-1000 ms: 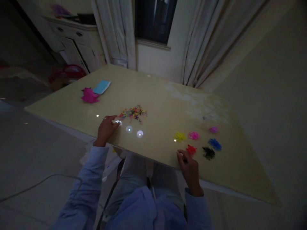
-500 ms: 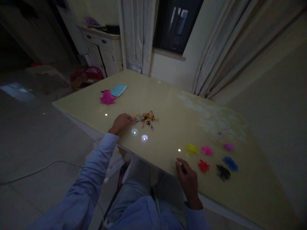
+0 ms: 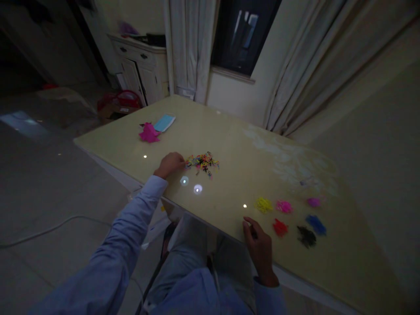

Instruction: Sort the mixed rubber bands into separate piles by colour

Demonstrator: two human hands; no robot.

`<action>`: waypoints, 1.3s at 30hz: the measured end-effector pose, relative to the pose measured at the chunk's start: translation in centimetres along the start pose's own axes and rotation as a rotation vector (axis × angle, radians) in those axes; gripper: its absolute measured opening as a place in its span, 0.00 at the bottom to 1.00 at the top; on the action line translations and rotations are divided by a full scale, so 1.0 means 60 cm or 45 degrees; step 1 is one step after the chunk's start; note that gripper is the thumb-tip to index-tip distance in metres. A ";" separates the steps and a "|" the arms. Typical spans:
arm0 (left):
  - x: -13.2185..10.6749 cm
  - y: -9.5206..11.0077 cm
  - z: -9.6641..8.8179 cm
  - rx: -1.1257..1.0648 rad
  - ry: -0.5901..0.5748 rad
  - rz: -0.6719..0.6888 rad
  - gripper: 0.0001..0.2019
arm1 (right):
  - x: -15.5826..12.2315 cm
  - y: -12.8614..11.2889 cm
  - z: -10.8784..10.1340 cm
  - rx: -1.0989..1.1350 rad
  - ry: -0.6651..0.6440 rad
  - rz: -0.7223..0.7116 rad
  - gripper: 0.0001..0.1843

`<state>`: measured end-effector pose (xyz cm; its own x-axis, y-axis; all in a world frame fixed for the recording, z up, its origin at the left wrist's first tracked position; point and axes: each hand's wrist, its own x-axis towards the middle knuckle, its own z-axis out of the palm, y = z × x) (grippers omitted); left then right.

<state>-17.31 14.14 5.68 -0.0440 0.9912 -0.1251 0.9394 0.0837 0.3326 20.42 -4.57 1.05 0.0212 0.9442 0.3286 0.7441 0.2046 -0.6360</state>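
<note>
My left hand (image 3: 170,164) reaches over the table, its fingers pinched together at the left edge of a mixed pile of small coloured rubber bands (image 3: 204,162). What sits between those fingertips is too small to make out. My right hand (image 3: 258,245) rests at the table's front edge with loosely curled fingers and a small gap between thumb and forefinger; I see nothing in it. Beside it lie single-colour heaps: yellow bands (image 3: 263,204), pink bands (image 3: 284,206), red bands (image 3: 280,227), black bands (image 3: 306,236) and blue bands (image 3: 316,224).
A purple bit (image 3: 314,202) with clear plastic near it lies behind the blue heap. At the table's far left are a crumpled magenta piece (image 3: 149,133) and a blue face mask (image 3: 164,123). The table (image 3: 229,148) stands before a window and curtains (image 3: 305,74).
The view has shifted slightly. My left hand stays at the pile's left edge, its fingers a little closer in. My right hand has hardly moved.
</note>
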 end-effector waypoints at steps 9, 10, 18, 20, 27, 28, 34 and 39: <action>0.026 -0.011 0.004 -0.100 -0.044 0.008 0.12 | 0.000 0.000 0.002 0.019 0.033 -0.001 0.22; 0.026 -0.014 0.003 -0.172 -0.056 0.005 0.12 | 0.000 0.001 0.002 0.027 0.032 0.004 0.22; 0.002 -0.030 -0.020 -0.771 -0.082 -0.204 0.08 | 0.000 0.001 0.002 0.068 0.015 0.045 0.22; -0.005 -0.035 -0.023 -0.876 -0.095 -0.263 0.07 | -0.001 0.002 0.002 0.067 0.017 0.041 0.22; -0.068 -0.003 -0.020 -1.828 -0.240 -0.155 0.10 | -0.004 0.006 0.007 0.060 0.050 0.007 0.21; -0.085 0.015 -0.018 -1.895 -0.272 -0.121 0.11 | -0.004 0.006 0.007 0.061 0.050 0.003 0.21; -0.184 0.169 -0.007 -2.569 -0.792 0.163 0.12 | -0.005 0.002 0.009 0.071 0.042 0.010 0.19; -0.215 0.271 0.013 -2.579 -0.972 0.156 0.11 | -0.012 0.000 0.013 0.065 0.044 0.017 0.18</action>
<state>-1.22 2.64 11.98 0.5626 0.8195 -0.1088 -0.6401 0.5151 0.5700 19.90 -5.03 0.28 0.0545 0.9378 0.3429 0.7084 0.2057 -0.6752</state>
